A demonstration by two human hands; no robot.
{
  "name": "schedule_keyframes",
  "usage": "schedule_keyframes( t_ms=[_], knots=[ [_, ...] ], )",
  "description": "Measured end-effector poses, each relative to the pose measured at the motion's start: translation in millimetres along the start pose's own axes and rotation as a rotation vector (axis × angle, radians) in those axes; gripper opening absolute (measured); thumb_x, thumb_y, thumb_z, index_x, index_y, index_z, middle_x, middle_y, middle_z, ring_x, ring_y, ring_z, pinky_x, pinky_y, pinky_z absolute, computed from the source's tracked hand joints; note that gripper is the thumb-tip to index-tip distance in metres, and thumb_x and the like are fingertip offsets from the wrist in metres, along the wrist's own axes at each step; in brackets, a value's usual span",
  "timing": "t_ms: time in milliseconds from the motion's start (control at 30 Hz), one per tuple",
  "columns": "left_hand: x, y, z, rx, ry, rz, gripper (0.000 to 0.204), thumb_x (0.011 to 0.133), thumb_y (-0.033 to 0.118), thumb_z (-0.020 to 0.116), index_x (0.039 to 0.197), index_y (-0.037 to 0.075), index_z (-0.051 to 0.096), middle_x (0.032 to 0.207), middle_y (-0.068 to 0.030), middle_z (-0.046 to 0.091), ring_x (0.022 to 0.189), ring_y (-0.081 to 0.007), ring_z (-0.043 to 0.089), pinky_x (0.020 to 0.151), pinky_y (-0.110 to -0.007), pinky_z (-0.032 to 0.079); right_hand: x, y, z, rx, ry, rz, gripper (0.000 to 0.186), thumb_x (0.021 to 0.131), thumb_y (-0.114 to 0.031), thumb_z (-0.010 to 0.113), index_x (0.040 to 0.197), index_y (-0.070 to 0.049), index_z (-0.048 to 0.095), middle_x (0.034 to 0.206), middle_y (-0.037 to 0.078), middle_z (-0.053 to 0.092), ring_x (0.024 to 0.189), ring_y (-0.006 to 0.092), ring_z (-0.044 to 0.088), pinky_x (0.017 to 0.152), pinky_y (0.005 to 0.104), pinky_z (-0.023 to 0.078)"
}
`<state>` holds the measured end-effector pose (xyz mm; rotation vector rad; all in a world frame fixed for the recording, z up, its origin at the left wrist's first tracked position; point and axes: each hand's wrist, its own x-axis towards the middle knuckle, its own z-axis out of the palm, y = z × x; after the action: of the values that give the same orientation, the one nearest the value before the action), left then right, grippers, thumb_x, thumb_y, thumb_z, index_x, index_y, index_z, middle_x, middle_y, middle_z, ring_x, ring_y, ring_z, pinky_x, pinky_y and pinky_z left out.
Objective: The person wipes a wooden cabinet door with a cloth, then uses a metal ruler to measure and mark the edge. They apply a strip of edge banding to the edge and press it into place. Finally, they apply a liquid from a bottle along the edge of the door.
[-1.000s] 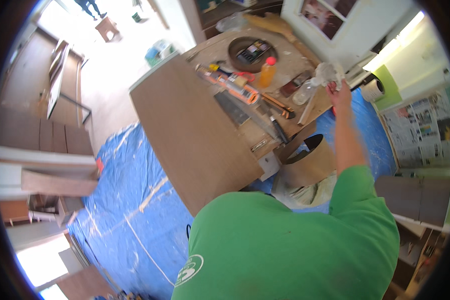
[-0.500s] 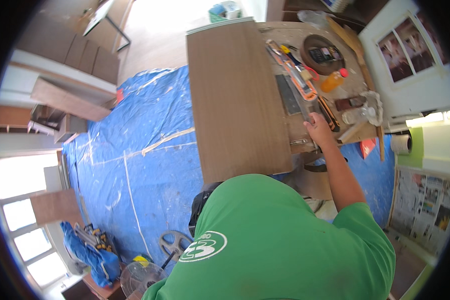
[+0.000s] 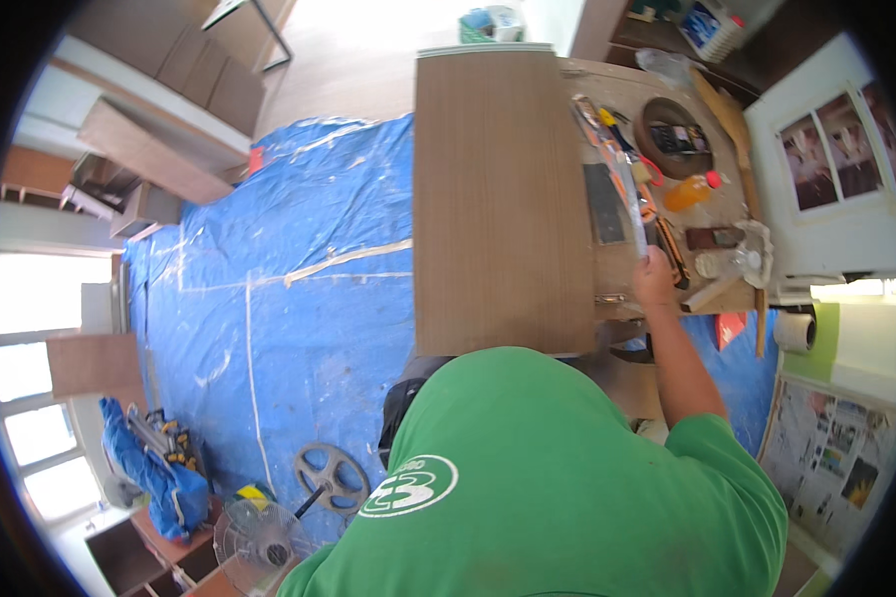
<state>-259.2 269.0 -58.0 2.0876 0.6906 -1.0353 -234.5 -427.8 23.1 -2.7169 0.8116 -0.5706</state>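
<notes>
Though our L hand's out of view & we can't tell its state, our R hand (image 3: 654, 281) grips the near end of a long metal blade (image 3: 635, 213) over the workbench (image 3: 619, 276), rt. of the wood-grain panel (image 3: 503, 199), nr. orange/blk utility knife (image 3: 674, 255).

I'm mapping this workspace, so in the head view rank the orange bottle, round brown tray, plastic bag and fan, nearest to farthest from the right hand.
From the right hand:
1. Orange bottle: ahead, slightly right.
2. Round brown tray: beyond the bottle.
3. Plastic bag: ahead, past the tray.
4. Fan: lower left.
</notes>
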Motion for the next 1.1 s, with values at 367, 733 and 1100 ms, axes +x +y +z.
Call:
schedule_keyframes(
  t_ms=[367, 733, 1100],
  knots=[
    [16, 19, 8, 0.009, -0.046, 0.036, 0.081, 0.094, 0.032, 0.067, 0.163, 0.007, 0.033, 0.149, -0.0312, 0.054, 0.139, -0.0441, 0.054, 0.115, -0.05, 0.043, -8, -92, -74, 1.24, -0.434, 0.716, 0.015, 0.102, -0.011, 0.058, 0.112, -0.002, 0.063, 0.079, 0.004, 0.062, 0.058, 0.0158, 0.065, 0.053, 0.0293, 0.053],
    [8, -24, 12, 0.042, -0.055, -0.015, 0.08, 0.094, 0.03, 0.067, 0.162, 0.007, 0.034, 0.148, -0.0315, 0.055, 0.139, -0.0446, 0.054, 0.115, -0.049, 0.043, 18, -156, -91, 1.667, -0.826, 0.597, 0.032, 0.104, -0.019, 0.06, 0.133, -0.006, 0.059, 0.08, 0.007, 0.064, 0.06, 0.017, 0.063, 0.054, 0.0299, 0.051],
    [86, -7, -65, 0.288, 0.199, 0.365, 0.049, 0.1, 0.033, 0.062, 0.14, 0.004, 0.063, 0.117, -0.0209, 0.075, 0.106, -0.0323, 0.073, 0.095, -0.042, 0.055, 78, -253, 19, 1.011, -0.832, 0.293, 0.014, 0.102, -0.013, 0.054, 0.11, -0.004, 0.061, 0.084, 0.009, 0.066, 0.069, 0.0158, 0.066, 0.06, 0.0301, 0.054]
  ],
)
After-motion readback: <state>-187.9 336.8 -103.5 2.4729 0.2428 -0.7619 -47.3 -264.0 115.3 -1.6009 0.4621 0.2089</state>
